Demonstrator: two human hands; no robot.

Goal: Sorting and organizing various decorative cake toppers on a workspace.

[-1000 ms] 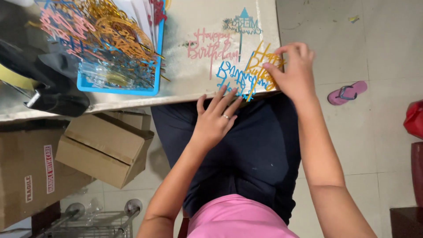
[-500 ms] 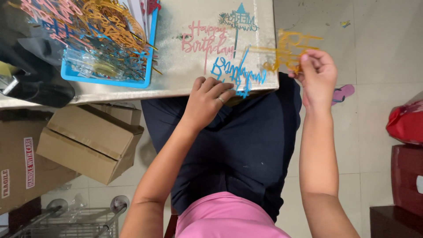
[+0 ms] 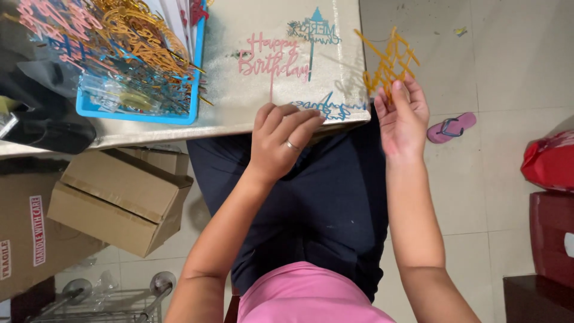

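Two hands sort script-lettered cake toppers at a table edge.

At far left a blue tray (image 3: 139, 113) heaped with pink, gold and blue toppers sits on the pale table (image 3: 227, 116), with cardboard boxes (image 3: 119, 200) on the floor beneath. A pink topper (image 3: 270, 61) and a teal topper (image 3: 313, 30) lie flat on the table. The left hand (image 3: 280, 143), fingers curled, presses on a blue topper (image 3: 326, 106) at the table's near edge. The right hand (image 3: 403, 116) pinches a gold topper (image 3: 387, 60) by its stick, held up just past the table's corner. Beyond, on the tiled floor (image 3: 478, 54), lies a pink sandal (image 3: 451, 127); a red bag (image 3: 549, 162) sits at far right.
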